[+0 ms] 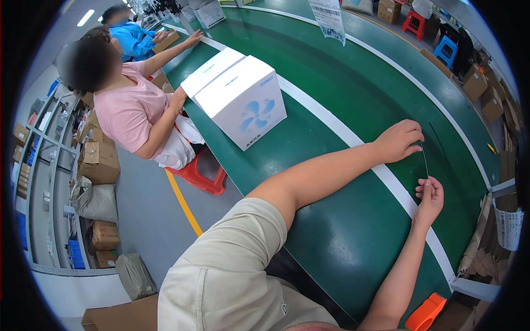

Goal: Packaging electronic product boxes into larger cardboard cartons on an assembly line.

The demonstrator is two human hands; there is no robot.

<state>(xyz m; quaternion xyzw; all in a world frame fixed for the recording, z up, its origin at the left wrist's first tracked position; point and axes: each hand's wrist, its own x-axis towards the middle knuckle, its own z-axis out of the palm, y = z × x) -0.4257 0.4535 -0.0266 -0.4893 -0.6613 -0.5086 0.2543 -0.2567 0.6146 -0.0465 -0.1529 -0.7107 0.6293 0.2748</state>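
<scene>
My left hand (398, 142) reaches out over the green belt, thumb and fingers pinched on the upper end of a thin dark strip (425, 161). My right hand (430, 199) is closed on the strip's lower end, so it stretches between both hands. It shows as little more than a line, and its kind cannot be made out. Farther left, two white cartons (243, 105) stand side by side, the nearer one printed with a blue fan. An orange tape dispenser (425, 312) lies near my right forearm.
A co-worker in pink (130, 105) sits at the left, one hand by the cartons. Another in blue (135, 41) holds a brown box beyond. A printed sheet (328, 19) hangs above the belt. A red stool (201, 174), shelving and brown boxes stand left; a metal frame borders the right.
</scene>
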